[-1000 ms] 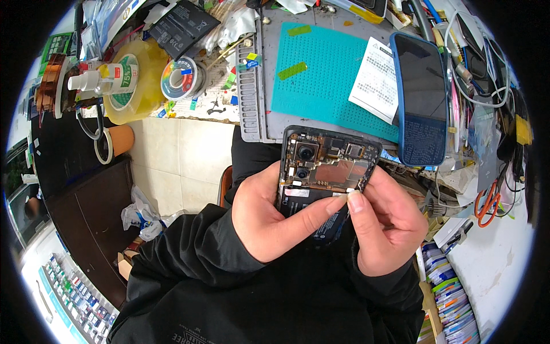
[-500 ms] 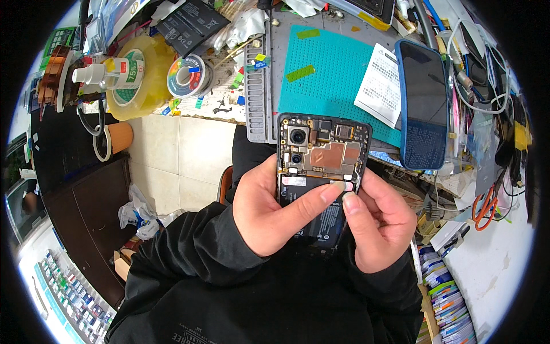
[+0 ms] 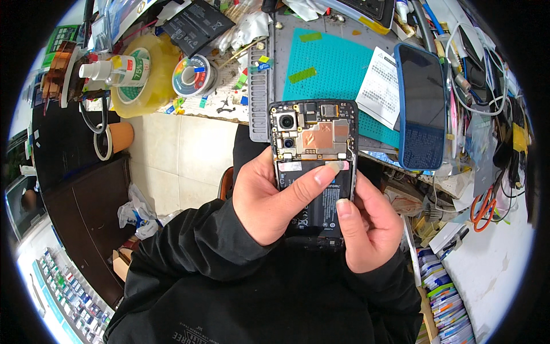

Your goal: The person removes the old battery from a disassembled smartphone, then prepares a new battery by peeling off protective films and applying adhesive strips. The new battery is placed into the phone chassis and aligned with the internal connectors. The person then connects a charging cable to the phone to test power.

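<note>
An opened smartphone (image 3: 323,137), its back cover off, is held upright before my chest with the inside facing me. Two camera modules, copper-coloured shielding and a black battery (image 3: 321,206) show in it. My left hand (image 3: 266,198) grips the phone's left side, its thumb lying across the battery's upper part by a pink-and-white sticker. On the right edge my right hand (image 3: 372,226) is closed, with the thumb on the battery's right side and the fingers curled behind. The fingers behind the phone are mostly hidden.
Beyond the phone lies a teal perforated mat (image 3: 326,69) with a paper slip (image 3: 378,86) and a blue-cased phone (image 3: 422,109). Solder spool (image 3: 192,75), spray bottle (image 3: 114,71), yellow tape roll (image 3: 157,74) and a loose battery (image 3: 197,27) crowd the left. Cables (image 3: 487,206) hang at right.
The opened phone has moved up and slightly left, with both hands on it. My right thumb now rests lower on the battery, farther from the left thumb.
</note>
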The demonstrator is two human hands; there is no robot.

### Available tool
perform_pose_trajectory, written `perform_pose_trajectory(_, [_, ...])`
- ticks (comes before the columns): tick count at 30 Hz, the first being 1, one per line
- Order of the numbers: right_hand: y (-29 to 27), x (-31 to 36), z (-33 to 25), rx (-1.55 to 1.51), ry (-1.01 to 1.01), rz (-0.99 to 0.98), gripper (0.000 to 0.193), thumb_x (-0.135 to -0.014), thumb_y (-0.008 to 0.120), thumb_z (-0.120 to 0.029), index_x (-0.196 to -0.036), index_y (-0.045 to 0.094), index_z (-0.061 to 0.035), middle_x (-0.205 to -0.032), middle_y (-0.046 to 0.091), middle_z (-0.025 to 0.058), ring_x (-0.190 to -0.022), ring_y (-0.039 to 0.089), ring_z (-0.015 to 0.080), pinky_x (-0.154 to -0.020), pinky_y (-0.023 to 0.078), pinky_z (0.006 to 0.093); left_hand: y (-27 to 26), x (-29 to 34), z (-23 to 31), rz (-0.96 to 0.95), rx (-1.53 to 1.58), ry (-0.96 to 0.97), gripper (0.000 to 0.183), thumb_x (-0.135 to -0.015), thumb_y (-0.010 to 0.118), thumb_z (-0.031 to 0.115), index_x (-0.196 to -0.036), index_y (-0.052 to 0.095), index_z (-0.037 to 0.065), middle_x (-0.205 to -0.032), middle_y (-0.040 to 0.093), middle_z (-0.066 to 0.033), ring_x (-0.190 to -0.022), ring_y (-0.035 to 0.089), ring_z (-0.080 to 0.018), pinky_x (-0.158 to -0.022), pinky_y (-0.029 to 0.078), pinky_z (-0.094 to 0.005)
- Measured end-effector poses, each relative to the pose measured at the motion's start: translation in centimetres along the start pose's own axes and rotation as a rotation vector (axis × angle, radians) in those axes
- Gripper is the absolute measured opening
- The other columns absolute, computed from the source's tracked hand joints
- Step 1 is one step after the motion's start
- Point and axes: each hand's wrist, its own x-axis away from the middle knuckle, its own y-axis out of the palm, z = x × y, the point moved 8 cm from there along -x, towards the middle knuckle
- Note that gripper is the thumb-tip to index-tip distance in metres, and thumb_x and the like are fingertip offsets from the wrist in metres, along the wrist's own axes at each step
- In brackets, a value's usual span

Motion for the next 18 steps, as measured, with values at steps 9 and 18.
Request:
perform_pose_trajectory(9, [0.69,0.1,-0.42,-0.092,0.01,-0.016,0.06,-0.096,0.059,0.004,-0.15,0.035,0.0104,-0.139,0.057,0.02,-0.126,0.056,0.0194,-0.106,0.042,0.0312,-0.06,-0.06,-0.29,0.001,0.092,-0.027,0.031,-0.1,0.065,0.009,-0.128,0.058,-0.003,-0.117,0.07,-0.0088,-0.103,0.066,-0.0124,-0.092,0.052,-0.0271])
perform_pose_trajectory(18, [0.52,0.2,-0.56,-0.012,0.014,-0.095,0.054,-0.101,0.046,0.003,-0.152,0.03,0.0114,-0.145,0.052,0.0209,-0.13,0.054,0.02,-0.109,0.038,0.0288,-0.15,-0.08,-0.19,-0.004,0.093,-0.016,0.032,-0.1,0.065,0.01,-0.129,0.058,-0.003,-0.116,0.07,-0.0081,-0.102,0.066,-0.0124,-0.091,0.053,-0.0274])
